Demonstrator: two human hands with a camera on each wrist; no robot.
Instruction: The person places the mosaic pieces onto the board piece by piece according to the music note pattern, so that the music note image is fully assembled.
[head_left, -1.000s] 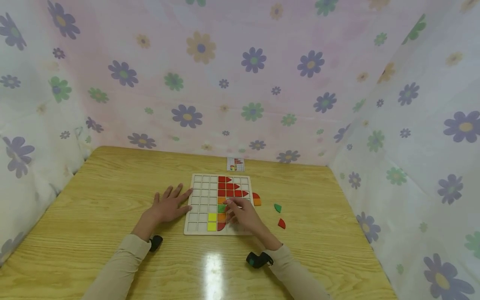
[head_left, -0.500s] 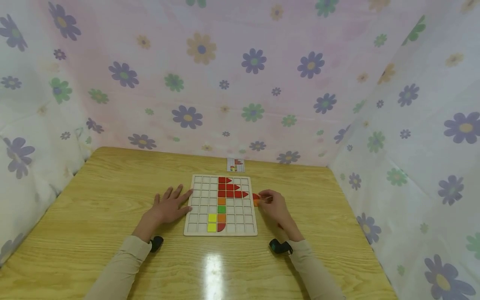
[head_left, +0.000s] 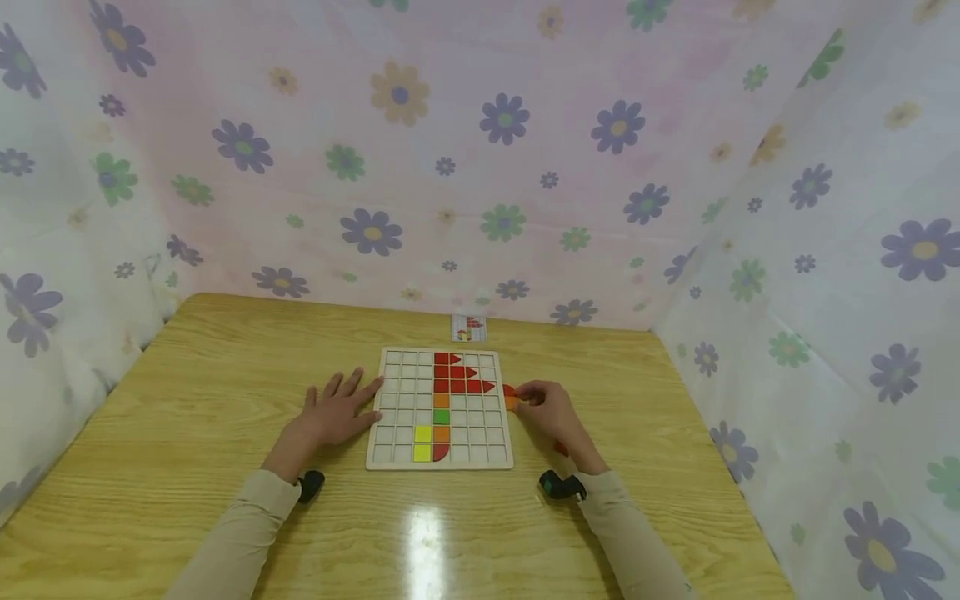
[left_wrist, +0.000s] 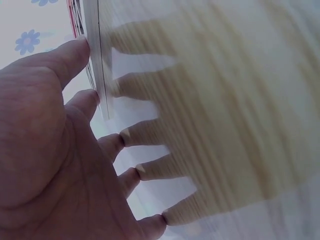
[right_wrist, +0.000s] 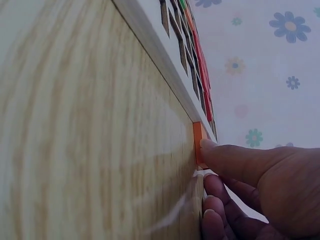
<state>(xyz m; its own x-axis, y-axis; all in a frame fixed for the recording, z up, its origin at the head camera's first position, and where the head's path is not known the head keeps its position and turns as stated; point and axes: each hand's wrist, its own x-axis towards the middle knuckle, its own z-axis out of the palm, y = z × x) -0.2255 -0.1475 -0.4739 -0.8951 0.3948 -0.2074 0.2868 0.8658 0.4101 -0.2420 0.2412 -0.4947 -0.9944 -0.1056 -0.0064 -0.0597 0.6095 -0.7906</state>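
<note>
A wooden grid board lies on the table with red, orange, green and yellow tiles in some of its squares. My left hand rests flat at its left side, fingers spread, thumb and index fingertip touching the board's edge. Beyond the right edge, my right hand pinches an orange tile, its thumb on the tile and the other fingers curled beside it. Against that tile lies a red rounded tile. Part of another red tile shows beside the right wrist.
A small printed pattern card lies behind the board at the table's back edge. Flower-patterned cloth hangs behind and along both sides of the wooden table. Each wrist carries a black camera.
My right hand has moved off the board to the right and now grips the orange tile beside it. The forearm now covers the green loose tile. My left hand stays in place.
</note>
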